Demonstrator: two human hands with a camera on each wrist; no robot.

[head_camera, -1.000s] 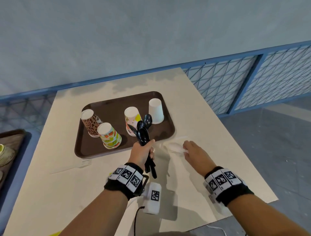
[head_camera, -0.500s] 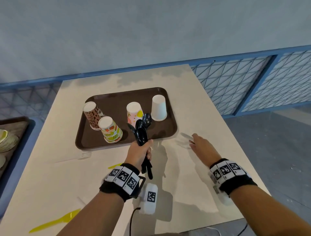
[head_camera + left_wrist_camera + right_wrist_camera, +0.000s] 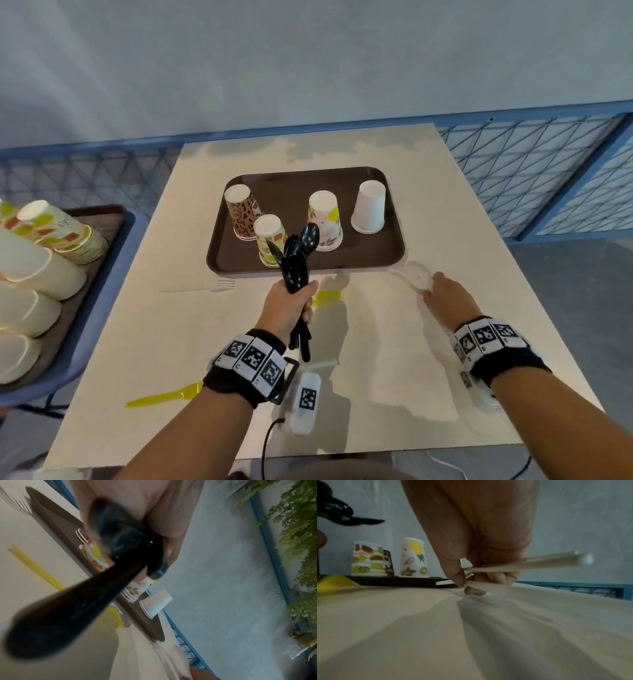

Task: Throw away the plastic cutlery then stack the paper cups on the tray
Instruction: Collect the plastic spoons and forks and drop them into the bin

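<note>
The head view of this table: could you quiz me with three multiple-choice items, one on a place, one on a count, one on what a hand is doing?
1. Where does the plain white cup stand?
A. on the brown tray
B. on the bare table
C. in a hand

2. How many cups stand on that tray?
A. two
B. four
C. six

3. What is the left hand doing?
A. lying flat
B. gripping black cutlery
C. lifting a cup

Answers: 1 A, the white cup stands mouth down at the tray's far right corner. 2 B, leopard-print, fruit-striped, pineapple and plain white cups. 3 B, fingers wrap a bundle of black spoons, while the right hand pinches white cutlery.
</note>
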